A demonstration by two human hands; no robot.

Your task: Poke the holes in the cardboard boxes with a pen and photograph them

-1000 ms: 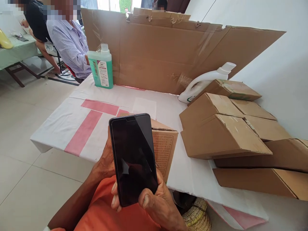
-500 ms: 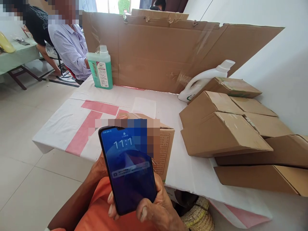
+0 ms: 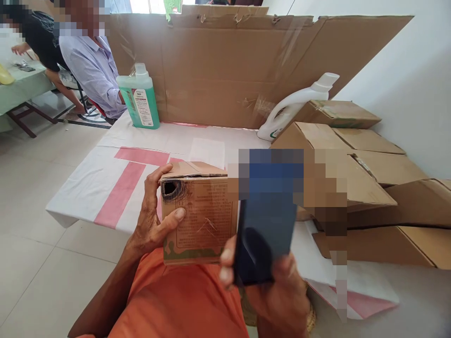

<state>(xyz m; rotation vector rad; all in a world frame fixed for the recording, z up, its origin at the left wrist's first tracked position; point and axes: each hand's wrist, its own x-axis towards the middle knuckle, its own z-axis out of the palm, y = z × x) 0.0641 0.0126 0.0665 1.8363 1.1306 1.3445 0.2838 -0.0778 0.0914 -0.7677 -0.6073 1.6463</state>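
My left hand (image 3: pixel 155 213) is wrapped round the left side of a small cardboard box (image 3: pixel 204 220), thumb on its near face and fingers behind the top edge. A dark-ringed hole shows at the box's upper left corner. In my right hand (image 3: pixel 278 291) is a smartphone (image 3: pixel 260 244), held by its lower part to the right of the box. Its screen looks dark, and its upper part is pixelated. The hand and phone are slightly blurred.
A jug of green liquid (image 3: pixel 139 101) and a white handled bottle (image 3: pixel 296 108) stand before a tall cardboard panel (image 3: pixel 211 70). Several cardboard boxes (image 3: pixel 373 164) lie at right on the white-covered table (image 3: pixel 81 188). A seated person (image 3: pixel 89 70) is at far left.
My right hand has moved the phone rightward from in front of the small box, and its lit lock screen has gone dark. The box and my left hand now show.
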